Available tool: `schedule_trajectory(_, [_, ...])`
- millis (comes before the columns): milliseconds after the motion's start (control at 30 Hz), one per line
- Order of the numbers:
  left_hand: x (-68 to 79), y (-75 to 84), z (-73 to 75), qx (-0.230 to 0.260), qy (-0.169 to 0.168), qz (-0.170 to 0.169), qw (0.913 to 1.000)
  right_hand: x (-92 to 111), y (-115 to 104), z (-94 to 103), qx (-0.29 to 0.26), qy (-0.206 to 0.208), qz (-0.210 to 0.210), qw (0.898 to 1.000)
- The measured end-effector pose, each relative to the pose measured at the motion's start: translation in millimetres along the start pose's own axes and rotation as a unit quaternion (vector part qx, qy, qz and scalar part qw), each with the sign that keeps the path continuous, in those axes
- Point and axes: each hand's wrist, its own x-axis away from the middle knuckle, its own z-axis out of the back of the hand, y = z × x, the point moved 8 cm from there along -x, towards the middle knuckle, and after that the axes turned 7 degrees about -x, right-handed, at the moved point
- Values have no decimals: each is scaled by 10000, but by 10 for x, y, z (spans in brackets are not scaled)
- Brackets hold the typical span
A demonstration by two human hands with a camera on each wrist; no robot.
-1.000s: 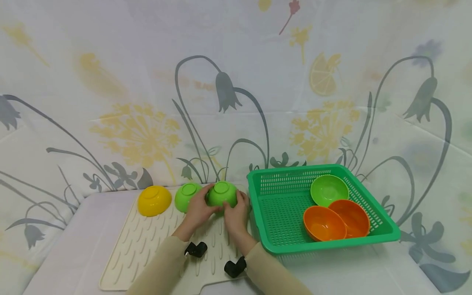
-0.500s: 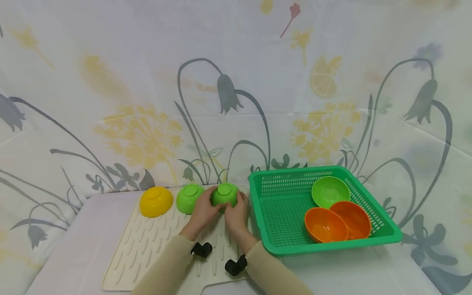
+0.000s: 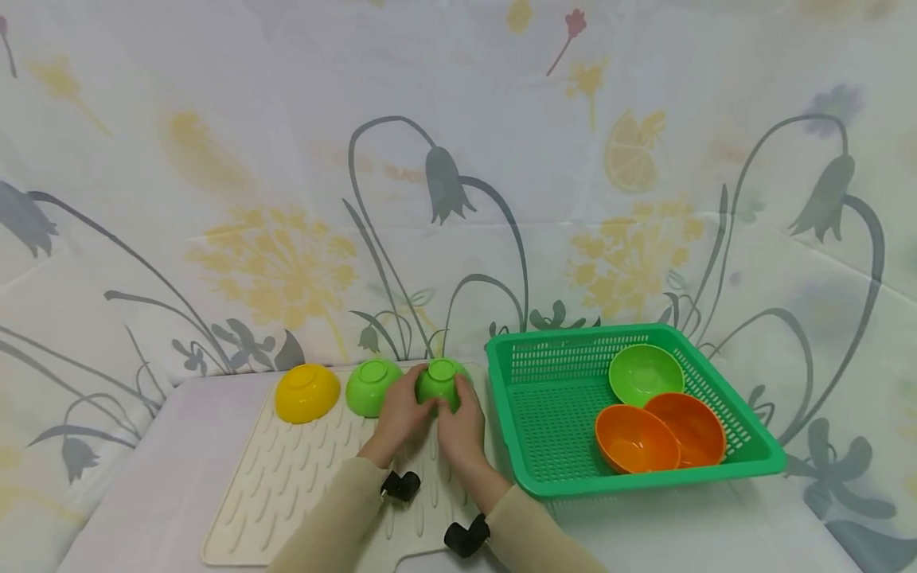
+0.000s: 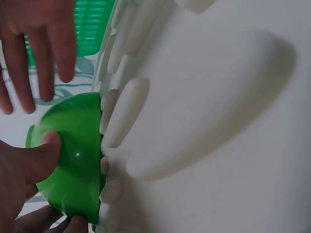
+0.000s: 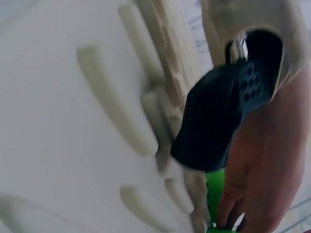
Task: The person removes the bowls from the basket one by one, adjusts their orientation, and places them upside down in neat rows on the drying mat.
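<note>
A green bowl stands upside down near the back right of the cream drying mat. My left hand holds it from the left, thumb on its curved wall and fingers around the far side, as the left wrist view shows. My right hand is at the bowl's right side; in the left wrist view its straight fingers hang just off the bowl. To the left, a second green bowl and a yellow bowl also sit upside down on the mat, in a row.
Right of the mat stands a green plastic basket. Inside its right half lie a light green bowl and two orange bowls, one in front overlapping the other. A flower-printed cloth rises behind the table.
The scene has slid slightly right and down in the head view. Both hands have stayed at the same upside-down green bowl; the other bowls keep their places.
</note>
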Motion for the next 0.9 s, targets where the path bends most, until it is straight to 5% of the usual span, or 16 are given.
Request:
schedule_trajectory(533, [-1,-18,14,224,25,22,9997,374,-441,46,-869,-664,395,9932])
schedule_trajectory(900, [-4,-9,-30,26,-104,43,9999,358,-901,418,-1263,-1058,916,9821])
